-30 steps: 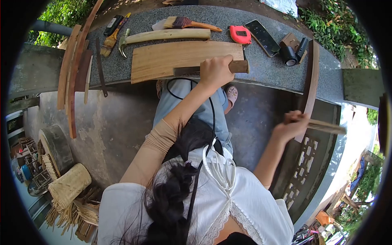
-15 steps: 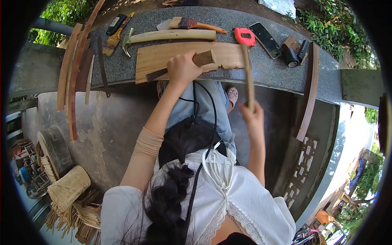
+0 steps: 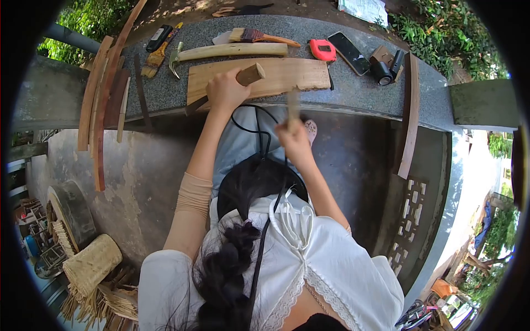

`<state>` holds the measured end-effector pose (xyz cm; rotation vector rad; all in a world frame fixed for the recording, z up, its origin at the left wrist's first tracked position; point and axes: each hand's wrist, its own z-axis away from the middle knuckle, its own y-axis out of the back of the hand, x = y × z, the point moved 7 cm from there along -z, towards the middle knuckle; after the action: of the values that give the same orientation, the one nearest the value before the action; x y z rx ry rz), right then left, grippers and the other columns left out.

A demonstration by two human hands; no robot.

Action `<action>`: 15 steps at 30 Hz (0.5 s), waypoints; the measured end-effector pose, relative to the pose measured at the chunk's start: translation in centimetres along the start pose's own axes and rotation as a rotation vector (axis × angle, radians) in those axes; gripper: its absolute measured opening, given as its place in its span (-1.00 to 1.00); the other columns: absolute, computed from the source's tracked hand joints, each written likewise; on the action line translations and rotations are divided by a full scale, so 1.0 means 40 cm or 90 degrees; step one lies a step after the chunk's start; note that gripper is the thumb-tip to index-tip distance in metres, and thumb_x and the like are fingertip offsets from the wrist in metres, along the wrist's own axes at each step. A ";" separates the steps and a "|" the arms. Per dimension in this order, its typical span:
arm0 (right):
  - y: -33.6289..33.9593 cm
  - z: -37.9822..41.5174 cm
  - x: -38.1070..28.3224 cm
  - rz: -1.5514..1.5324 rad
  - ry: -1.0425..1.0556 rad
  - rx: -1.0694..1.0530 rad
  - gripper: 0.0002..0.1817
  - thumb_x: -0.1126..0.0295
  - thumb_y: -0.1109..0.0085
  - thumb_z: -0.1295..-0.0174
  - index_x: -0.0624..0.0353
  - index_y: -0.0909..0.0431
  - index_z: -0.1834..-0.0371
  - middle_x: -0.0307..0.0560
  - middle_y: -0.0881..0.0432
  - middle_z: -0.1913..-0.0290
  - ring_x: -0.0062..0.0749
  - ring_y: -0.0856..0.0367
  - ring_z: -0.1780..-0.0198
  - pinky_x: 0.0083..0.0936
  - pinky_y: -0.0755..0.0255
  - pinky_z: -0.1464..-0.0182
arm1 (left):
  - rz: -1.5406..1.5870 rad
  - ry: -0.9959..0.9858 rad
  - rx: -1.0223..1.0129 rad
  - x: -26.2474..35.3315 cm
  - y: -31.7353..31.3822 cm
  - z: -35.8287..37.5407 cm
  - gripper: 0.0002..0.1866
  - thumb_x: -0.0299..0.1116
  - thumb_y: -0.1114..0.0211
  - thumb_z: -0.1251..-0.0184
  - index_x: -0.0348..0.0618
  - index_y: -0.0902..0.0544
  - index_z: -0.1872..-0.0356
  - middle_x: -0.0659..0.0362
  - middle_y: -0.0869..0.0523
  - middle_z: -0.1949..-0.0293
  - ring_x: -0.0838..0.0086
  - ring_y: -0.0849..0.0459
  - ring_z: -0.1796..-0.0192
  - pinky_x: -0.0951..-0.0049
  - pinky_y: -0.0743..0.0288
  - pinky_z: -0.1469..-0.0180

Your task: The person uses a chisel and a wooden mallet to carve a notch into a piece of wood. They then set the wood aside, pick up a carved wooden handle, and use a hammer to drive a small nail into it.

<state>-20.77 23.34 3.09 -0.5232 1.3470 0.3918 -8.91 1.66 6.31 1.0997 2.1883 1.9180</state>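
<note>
Wood board (image 3: pixel 276 77) lies flat on the gray stone counter (image 3: pixel 364 94), just below the hammer (image 3: pixel 226 52). The left hand (image 3: pixel 223 91) is closed tight around a chunky wooden handle (image 3: pixel 251 73) that rests on the board. The right hand (image 3: pixel 292 138) is wrapped around a thin stick (image 3: pixel 292 105) that points up at the board's near edge. The board looks pale, stiff, thin and light. It seems easiest to hold by its long edges.
</note>
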 end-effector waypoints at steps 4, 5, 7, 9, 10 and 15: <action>-0.007 -0.006 -0.019 0.353 -0.107 -0.228 -0.62 0.29 -0.25 -0.08 0.34 -0.54 0.10 -0.15 -0.56 0.51 -0.50 -0.48 0.48 -0.47 -0.36 0.38 | 0.064 0.046 0.042 -0.099 0.030 0.014 -0.69 -0.14 -0.39 0.06 0.01 -0.73 0.25 -0.01 -0.73 0.38 0.06 -0.71 0.27 0.15 -0.59 0.22; 0.047 -0.038 -0.005 0.296 -0.064 -0.186 -0.68 0.31 -0.26 -0.10 0.34 -0.53 0.19 -0.21 -0.52 0.56 -0.57 -0.42 0.51 -0.52 -0.32 0.44 | 0.095 0.064 0.049 -0.113 0.060 0.019 -0.70 -0.16 -0.38 0.03 -0.01 -0.73 0.24 -0.02 -0.73 0.38 0.05 -0.70 0.25 0.15 -0.59 0.21; 0.138 -0.050 -0.061 0.271 -0.053 -0.104 -0.77 0.30 -0.24 -0.16 0.23 -0.45 0.41 -0.34 -0.37 0.66 -0.69 -0.32 0.60 -0.63 -0.20 0.56 | 0.092 0.065 0.046 -0.123 0.093 0.018 -0.70 -0.17 -0.38 0.03 -0.01 -0.72 0.23 -0.01 -0.73 0.37 0.06 -0.70 0.25 0.15 -0.59 0.21; 0.231 -0.057 -0.057 0.240 -0.105 -0.047 -0.74 0.25 -0.22 -0.21 0.16 -0.41 0.47 -0.34 -0.37 0.66 -0.71 -0.27 0.64 -0.65 -0.11 0.61 | 0.101 0.006 0.068 -0.074 0.134 0.013 -0.70 -0.17 -0.36 -0.01 -0.03 -0.71 0.21 0.00 -0.73 0.36 0.06 -0.70 0.24 0.14 -0.58 0.22; 0.268 -0.056 -0.057 0.230 -0.122 -0.028 -0.74 0.24 -0.22 -0.21 0.15 -0.42 0.46 -0.35 -0.36 0.65 -0.72 -0.26 0.64 -0.65 -0.11 0.60 | 0.100 0.005 0.070 -0.040 0.149 -0.003 -0.70 -0.17 -0.36 -0.01 -0.03 -0.71 0.21 0.00 -0.73 0.36 0.06 -0.70 0.24 0.14 -0.58 0.22; 0.397 -0.044 0.000 0.274 -0.153 0.061 -0.72 0.21 -0.24 -0.19 0.18 -0.44 0.44 -0.33 -0.37 0.65 -0.68 -0.31 0.61 -0.62 -0.16 0.56 | 0.057 -0.223 0.016 0.190 0.102 -0.136 -0.59 0.00 -0.42 0.00 -0.04 -0.66 0.21 0.01 -0.71 0.40 0.07 -0.70 0.28 0.14 -0.55 0.27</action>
<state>-30.97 35.43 0.78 -0.0955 1.2323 0.7151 -15.16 0.87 14.33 1.4333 2.0064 1.5814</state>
